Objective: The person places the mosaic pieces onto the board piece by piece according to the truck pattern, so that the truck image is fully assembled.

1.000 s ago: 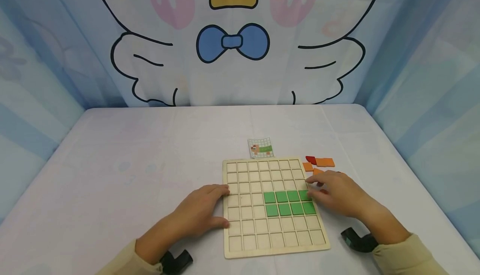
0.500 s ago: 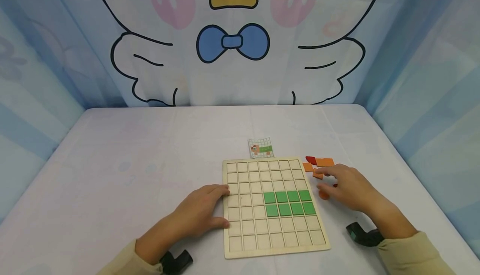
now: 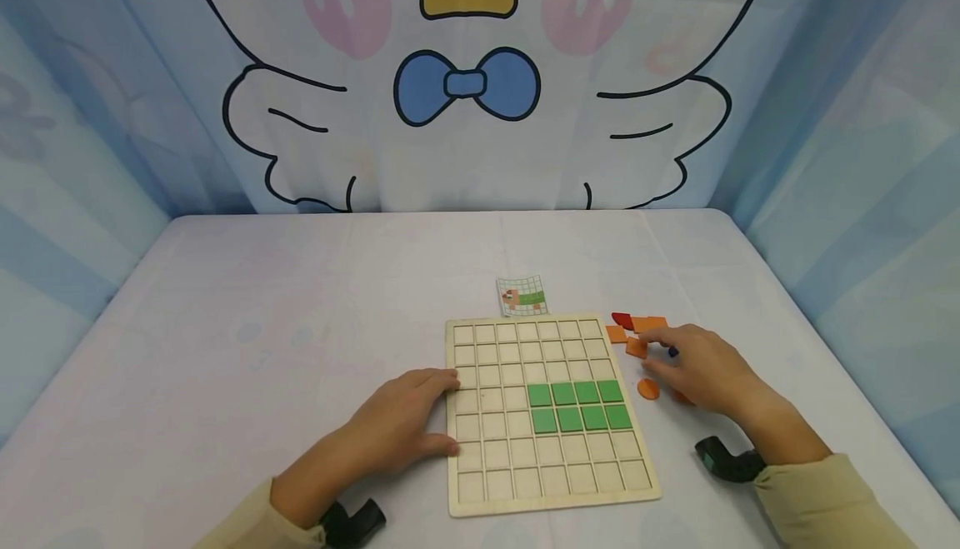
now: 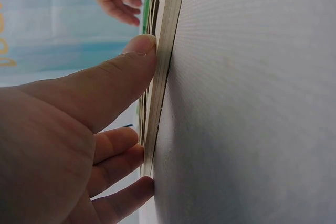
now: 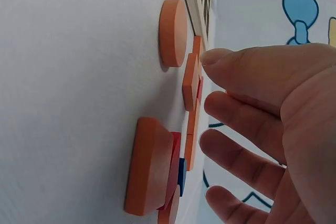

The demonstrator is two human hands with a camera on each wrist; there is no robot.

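Note:
A wooden grid board (image 3: pixel 495 454) lies on the table, with two rows of green square tiles (image 3: pixel 568 419) set in its cells. My left hand (image 3: pixel 401 420) rests at the board's left edge; in the left wrist view the thumb (image 4: pixel 113 80) touches the edge. Over the loose pieces to the right of the board hovers my right hand (image 3: pixel 701 366), fingers apart and holding nothing. Under and around it are an orange disc (image 3: pixel 648 389), an orange square (image 3: pixel 636 347) and a thick orange piece (image 5: pixel 148 169). Red and blue pieces are partly hidden by that hand in the head view.
A small picture card (image 3: pixel 522 296) with a grid pattern lies behind the board. Beyond the loose pieces, a dark red piece (image 3: pixel 622 321) and more orange pieces (image 3: pixel 649 324) lie at the board's upper right. A printed curtain (image 3: pixel 465 157) hangs behind the table.
My right hand has left the board's right edge and the green tiles and moved right, over the loose pieces. The orange disc has come into view. The left hand has stayed put.

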